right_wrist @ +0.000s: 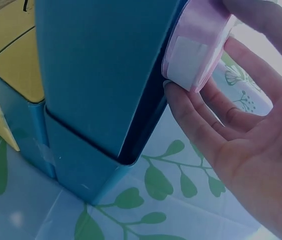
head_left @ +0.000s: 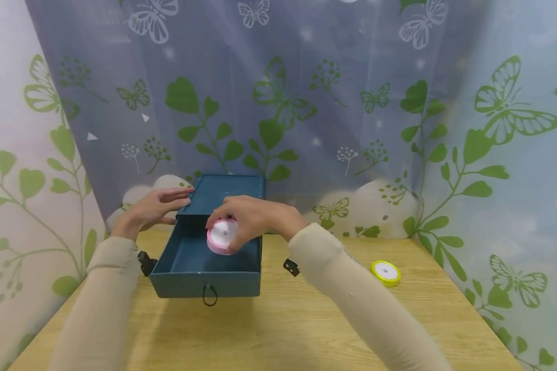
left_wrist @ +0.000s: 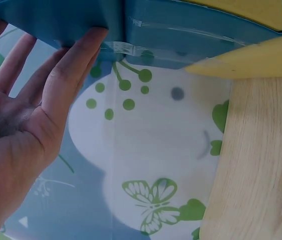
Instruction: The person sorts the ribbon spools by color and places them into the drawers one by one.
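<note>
A dark blue drawer box [head_left: 229,188] stands on the table with its drawer [head_left: 204,285] pulled out toward me. Above the drawer's interior, my right hand [head_left: 255,219] pinches a roll of pink ribbon [head_left: 222,236] with a white centre. The right wrist view shows a white label on that ribbon roll [right_wrist: 196,47], between the thumb and fingers. My left hand [head_left: 160,208] lies along the box's left side. Its fingers [left_wrist: 63,75] are extended, and the fingertips reach the blue wall in the left wrist view.
A yellow ribbon roll [head_left: 386,273] lies on the wooden table [head_left: 325,319], right of my right forearm. The drawer front carries a small dark loop pull [head_left: 210,296]. A curtain [head_left: 334,129] printed with butterflies and leaves hangs behind the table and along its sides.
</note>
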### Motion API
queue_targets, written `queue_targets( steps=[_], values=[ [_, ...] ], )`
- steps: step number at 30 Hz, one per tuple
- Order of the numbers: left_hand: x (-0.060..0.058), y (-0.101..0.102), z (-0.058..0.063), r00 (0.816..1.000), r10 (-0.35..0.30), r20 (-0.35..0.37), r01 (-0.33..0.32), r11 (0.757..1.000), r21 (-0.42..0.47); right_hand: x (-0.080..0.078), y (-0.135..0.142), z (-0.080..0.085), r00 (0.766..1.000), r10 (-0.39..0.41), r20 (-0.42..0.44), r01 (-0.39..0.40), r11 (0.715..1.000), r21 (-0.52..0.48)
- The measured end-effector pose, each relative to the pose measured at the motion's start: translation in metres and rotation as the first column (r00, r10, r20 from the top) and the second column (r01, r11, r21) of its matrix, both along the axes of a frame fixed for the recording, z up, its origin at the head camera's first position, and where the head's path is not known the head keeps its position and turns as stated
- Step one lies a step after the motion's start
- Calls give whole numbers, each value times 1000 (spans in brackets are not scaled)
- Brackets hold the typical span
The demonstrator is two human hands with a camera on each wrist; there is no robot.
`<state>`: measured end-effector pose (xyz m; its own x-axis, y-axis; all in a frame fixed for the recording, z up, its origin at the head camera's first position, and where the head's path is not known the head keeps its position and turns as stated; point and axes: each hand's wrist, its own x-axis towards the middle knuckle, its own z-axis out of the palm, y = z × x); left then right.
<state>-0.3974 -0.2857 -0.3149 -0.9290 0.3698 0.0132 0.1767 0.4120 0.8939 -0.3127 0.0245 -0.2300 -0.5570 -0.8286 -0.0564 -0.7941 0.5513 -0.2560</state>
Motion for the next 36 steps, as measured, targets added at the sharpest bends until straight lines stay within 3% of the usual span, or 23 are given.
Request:
queue_targets(
  steps=[14, 36],
  values=[
    [3, 3, 3, 1000, -3, 19, 3, 1000, -5, -5, -24, 10, 1000, 2, 8, -3, 992, 129],
    [4, 3, 5, 1000, -10, 19, 10, 1000, -12, -12, -55, 6, 997, -69, 41, 61, 985, 161]
  ],
)
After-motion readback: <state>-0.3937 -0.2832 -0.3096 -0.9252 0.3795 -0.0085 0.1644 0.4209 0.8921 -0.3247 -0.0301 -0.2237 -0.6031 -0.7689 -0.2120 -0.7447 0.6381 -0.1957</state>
